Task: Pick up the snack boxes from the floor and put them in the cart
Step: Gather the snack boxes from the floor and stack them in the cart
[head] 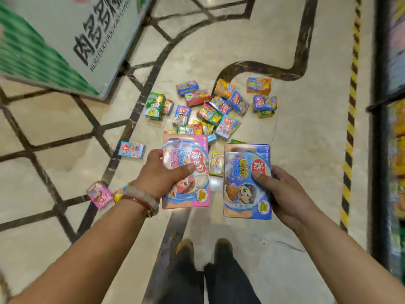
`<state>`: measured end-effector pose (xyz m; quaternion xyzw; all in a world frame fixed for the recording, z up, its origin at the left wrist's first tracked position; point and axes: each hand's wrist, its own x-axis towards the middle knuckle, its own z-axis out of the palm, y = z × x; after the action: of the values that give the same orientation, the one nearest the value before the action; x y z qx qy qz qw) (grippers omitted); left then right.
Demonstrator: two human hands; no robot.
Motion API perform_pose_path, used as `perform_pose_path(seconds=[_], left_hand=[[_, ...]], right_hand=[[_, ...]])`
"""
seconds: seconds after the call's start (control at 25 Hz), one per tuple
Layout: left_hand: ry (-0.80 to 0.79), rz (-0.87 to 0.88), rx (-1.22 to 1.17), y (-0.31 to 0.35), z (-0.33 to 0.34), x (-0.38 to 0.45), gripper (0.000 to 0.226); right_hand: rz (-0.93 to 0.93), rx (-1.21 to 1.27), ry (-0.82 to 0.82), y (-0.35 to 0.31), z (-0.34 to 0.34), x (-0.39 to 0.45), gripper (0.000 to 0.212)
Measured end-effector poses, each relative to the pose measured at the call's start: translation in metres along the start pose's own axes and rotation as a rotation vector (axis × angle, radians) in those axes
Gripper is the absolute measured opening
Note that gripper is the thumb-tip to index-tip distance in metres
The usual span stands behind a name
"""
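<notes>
Marble floor (252,249): left grip (163,172) holds pink box (186,172), right grip (282,189) holds blue box (246,183)

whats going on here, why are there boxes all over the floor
A person stands over a scatter of small snack boxes on the marble floor of a shop aisle. The left hand grips a pink snack box and the right hand grips a blue snack box, both lifted clear of the floor. Many more boxes still lie ahead, plus a few strays to the left. No cart shows in this view, so nothing can be seen loaded yet.
</notes>
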<state>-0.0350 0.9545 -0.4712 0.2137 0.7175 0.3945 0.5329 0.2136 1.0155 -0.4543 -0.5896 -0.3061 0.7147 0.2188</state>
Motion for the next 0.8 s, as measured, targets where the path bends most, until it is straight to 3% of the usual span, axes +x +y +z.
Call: perform_pose_path(seconds=[0.12,0.28,0.4,0.68,0.8], left_hand=[[-0.029,0.082,-0.015,0.087,-0.01,-0.066,0.079],[-0.064,0.22,-0.057,0.151,-0.014,-0.126,0.043],[-0.218,0.247,-0.135,0.176,-0.011,-0.151,0.024],[-0.51,0.257,0.007,0.202,-0.017,-0.155,0.075],[-0.614,0.256,0.112,0.205,-0.018,-0.152,0.07]], right_hand=[[-0.084,-0.013,-0.076,-0.065,0.007,-0.077,0.027],[-0.204,0.001,-0.097,-0.11,0.009,-0.152,0.039],[-0.252,0.052,-0.067,-0.124,0.009,-0.186,0.032],[-0.343,0.274,0.17,-0.107,0.031,-0.238,0.023],[-0.352,0.404,0.254,-0.08,0.044,-0.262,0.038]])
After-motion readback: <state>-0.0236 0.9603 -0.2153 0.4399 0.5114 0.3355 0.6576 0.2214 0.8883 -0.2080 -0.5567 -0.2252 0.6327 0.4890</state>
